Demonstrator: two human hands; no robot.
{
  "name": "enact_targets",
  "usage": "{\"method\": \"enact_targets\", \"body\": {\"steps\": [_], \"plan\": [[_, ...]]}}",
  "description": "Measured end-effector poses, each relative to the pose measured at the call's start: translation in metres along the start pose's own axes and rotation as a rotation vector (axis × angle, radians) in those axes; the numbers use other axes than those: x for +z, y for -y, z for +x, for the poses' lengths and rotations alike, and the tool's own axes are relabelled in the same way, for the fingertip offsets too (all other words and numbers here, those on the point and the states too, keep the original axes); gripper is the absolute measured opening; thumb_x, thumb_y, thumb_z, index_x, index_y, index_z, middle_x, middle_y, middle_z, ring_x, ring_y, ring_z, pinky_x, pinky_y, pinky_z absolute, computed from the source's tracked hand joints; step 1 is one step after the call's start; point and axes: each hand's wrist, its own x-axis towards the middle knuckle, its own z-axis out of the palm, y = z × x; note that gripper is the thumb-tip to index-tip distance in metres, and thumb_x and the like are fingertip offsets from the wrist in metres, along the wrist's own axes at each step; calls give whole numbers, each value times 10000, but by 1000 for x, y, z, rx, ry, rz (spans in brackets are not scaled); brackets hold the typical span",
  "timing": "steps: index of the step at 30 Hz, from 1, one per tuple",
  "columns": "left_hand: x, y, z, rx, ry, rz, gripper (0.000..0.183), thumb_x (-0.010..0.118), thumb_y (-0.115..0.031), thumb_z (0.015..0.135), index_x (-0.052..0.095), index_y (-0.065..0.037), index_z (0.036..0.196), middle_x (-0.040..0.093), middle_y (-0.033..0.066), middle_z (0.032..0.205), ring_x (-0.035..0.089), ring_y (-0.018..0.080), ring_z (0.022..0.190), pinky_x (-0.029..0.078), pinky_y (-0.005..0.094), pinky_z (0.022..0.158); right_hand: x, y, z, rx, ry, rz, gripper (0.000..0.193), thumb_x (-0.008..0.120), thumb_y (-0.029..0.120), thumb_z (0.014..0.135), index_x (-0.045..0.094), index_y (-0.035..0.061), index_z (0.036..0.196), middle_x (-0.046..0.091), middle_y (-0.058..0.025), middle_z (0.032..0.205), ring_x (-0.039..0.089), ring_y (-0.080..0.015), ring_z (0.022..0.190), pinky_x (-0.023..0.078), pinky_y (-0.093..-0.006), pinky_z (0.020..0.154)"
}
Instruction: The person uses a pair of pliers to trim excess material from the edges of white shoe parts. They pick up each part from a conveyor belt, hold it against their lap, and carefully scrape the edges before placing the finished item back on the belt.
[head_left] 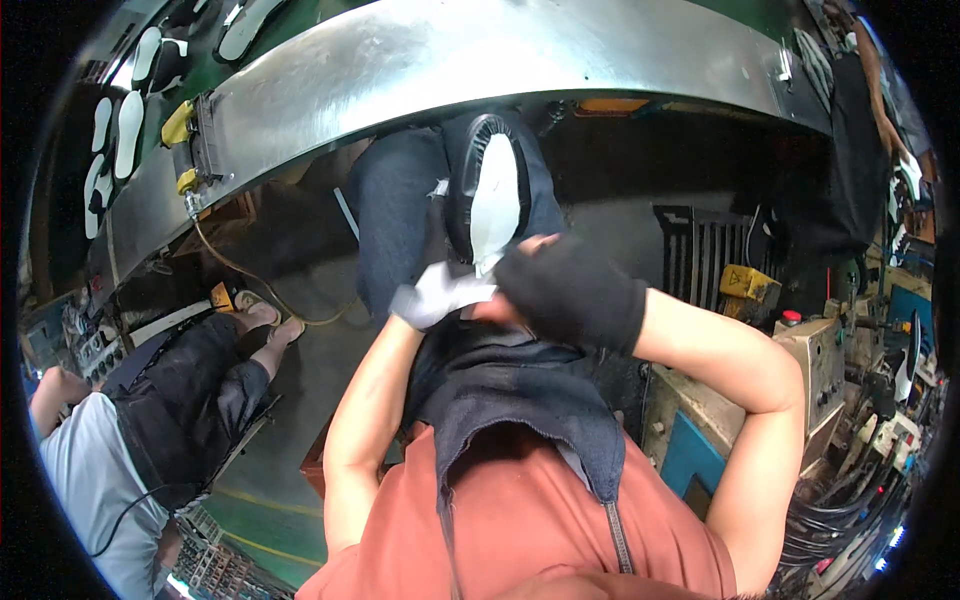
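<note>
A black shoe upper with a white insole facing up (494,195) lies lengthwise on my lap, its rounded toe end pointing away from me. Pleats of black material run around its toe edge. My right hand (570,288), in a black glove with bare fingertips, is closed around the heel end and hides it. Close by on the left is my left hand (435,296) in a white glove. Motion smears its fingers, so their grip is unclear. Between the hands a whitish patch shows, too blurred to name.
A curved metal bench (420,60) crosses ahead, with a yellow-and-black tool (188,140) at its left. Beyond lie several white soles (128,135). Another person (170,400) sits at left. A machine with a red button (808,350) and a yellow pedal (750,283) stand at right.
</note>
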Motion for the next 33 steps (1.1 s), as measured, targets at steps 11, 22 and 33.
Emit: {"method": "enact_targets", "body": {"steps": [11,22,33], "plan": [[-18,17,-9,88,-37,315,1015,830,-198,643,177,-22,1399,369,184,1344,388,276,1258,347,387,1032,55,-50,-55,619,-180,684,470,471,425,942,616,7,784,621,-127,702,585,-214,592,455,-341,592],[-18,66,-57,-422,-109,-767,477,441,-288,940,420,2,1319,515,130,1275,550,243,1084,470,320,881,28,-4,-36,668,-318,1206,386,460,368,971,580,30,827,577,-20,720,560,-87,648,447,-238,594],[4,6,-69,-163,-125,-454,504,629,-140,821,461,-20,1280,561,84,1184,568,189,1041,465,322,887,35,24,-48,598,-105,831,388,445,334,968,574,19,782,543,-58,590,532,-126,529,417,-288,530]]}}
